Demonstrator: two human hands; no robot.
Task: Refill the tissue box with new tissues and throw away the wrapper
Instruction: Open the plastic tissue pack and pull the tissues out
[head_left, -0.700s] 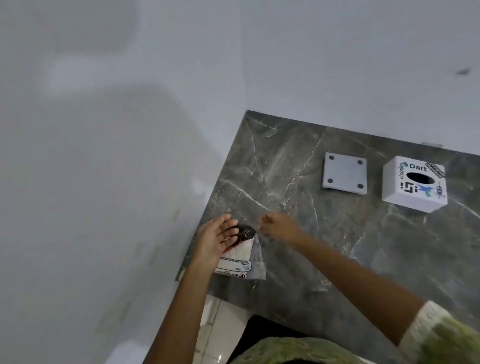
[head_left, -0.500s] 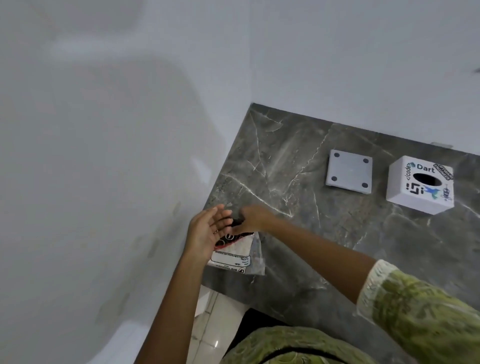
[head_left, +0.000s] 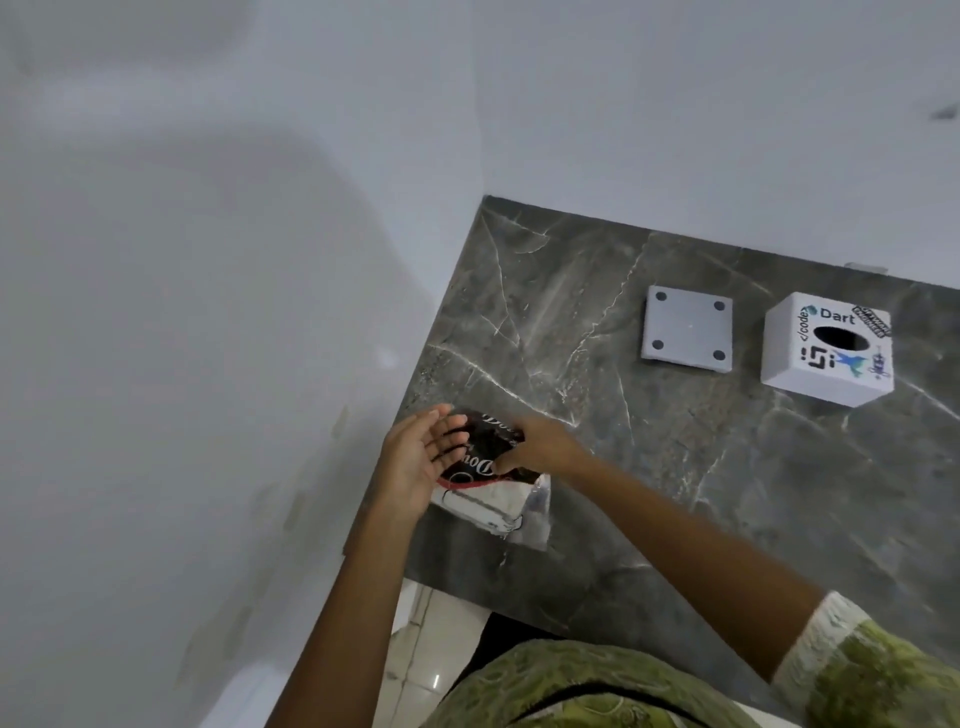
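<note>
A plastic-wrapped tissue pack (head_left: 491, 486), dark red and white with printed lettering, lies at the near left corner of the grey marble table (head_left: 675, 467). My left hand (head_left: 415, 467) rests against the pack's left side, palm up and fingers spread. My right hand (head_left: 540, 447) grips the pack's dark upper end. Far to the right stands the white cube tissue box (head_left: 826, 348) with stickers and a dark oval slot on top. Its white square base plate (head_left: 687, 327), with round pads at the corners, lies apart on the table just left of the box.
White walls meet at the table's far left corner. The table's left edge runs just beside the pack. Pale floor tiles (head_left: 426, 649) show below the near edge, and my green patterned clothing fills the bottom of the view.
My right hand has moved left from beside the pack and taken hold of its dark upper end. My left hand has stayed at the pack's left side.
</note>
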